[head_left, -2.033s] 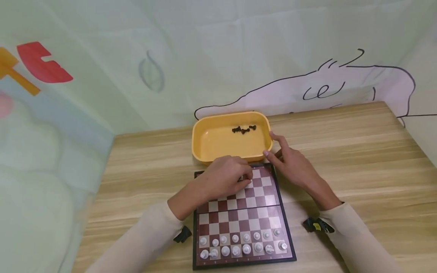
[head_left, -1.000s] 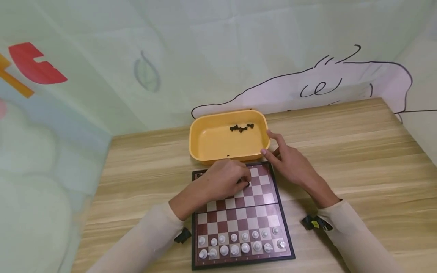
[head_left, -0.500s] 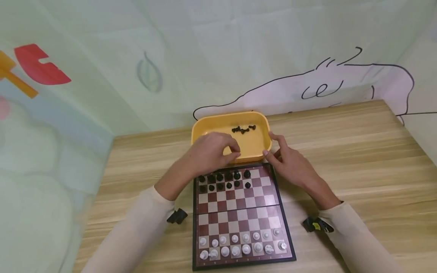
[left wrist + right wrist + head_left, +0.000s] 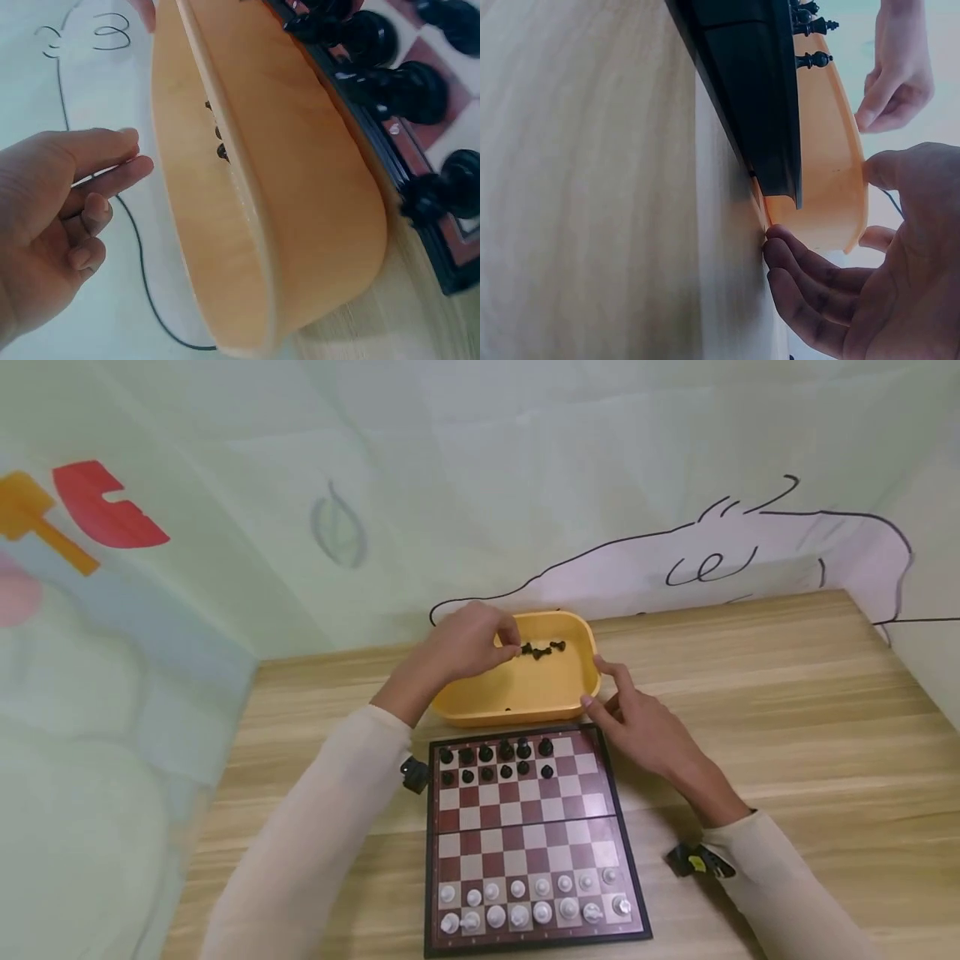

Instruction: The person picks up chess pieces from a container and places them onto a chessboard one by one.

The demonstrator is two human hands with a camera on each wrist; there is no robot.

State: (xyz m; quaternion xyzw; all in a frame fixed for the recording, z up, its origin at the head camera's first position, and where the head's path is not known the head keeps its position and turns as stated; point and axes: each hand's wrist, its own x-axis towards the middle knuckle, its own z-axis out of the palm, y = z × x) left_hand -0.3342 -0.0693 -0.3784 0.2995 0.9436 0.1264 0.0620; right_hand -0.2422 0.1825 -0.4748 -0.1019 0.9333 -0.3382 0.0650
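My left hand (image 4: 480,639) is over the yellow plastic tray (image 4: 517,719), its thumb and forefinger close to a few black chess pieces (image 4: 542,653) lying inside. Nothing shows between its fingers in the left wrist view. At the tray's right end, my right hand (image 4: 645,727) holds the corner, thumb on the near side and forefinger on the right rim. Just in front of the tray lies a chessboard (image 4: 525,810). Several black pieces (image 4: 506,750) stand in two rows at its far end, and white pieces (image 4: 519,914) fill two rows at its near end.
The board and tray sit on a wood-grain table (image 4: 757,710). A printed cloth backdrop (image 4: 480,485) rises right behind the tray. Black straps with small devices (image 4: 697,860) are on both wrists.
My left hand let go of a black pawn on the board's second far row, then moved away and up over the tray to the loose black pieces. The right hand stayed at the tray.
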